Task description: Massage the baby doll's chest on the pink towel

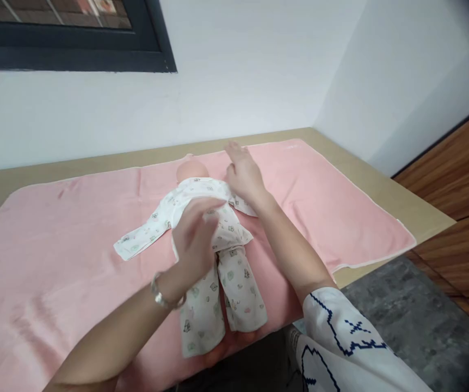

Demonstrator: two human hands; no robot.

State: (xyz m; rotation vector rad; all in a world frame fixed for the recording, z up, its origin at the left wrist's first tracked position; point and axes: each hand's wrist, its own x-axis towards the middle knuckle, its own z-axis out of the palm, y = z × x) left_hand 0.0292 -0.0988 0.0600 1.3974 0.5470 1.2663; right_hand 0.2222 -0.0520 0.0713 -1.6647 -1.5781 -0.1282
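A baby doll lies on a pink blanket [96,223], its bald head [192,169] pointing away from me and its feet toward the near edge. It wears a white long-sleeved top [202,189] with small prints and matching trousers [242,288]. My left hand [196,234], slightly blurred, hovers over the doll's middle with fingers apart and nothing held; it hides part of the top. Beside the doll's right-hand shoulder, my right hand [245,171] is raised with fingers stretched out, near the sleeve [243,207]. The other sleeve [144,234] spreads out to the left.
The blanket covers most of a light wooden table [426,218] against a white wall [238,71]. A dark window frame [153,38] is at upper left. Wood-grained panels [458,169] stand at right above a grey floor [401,305].
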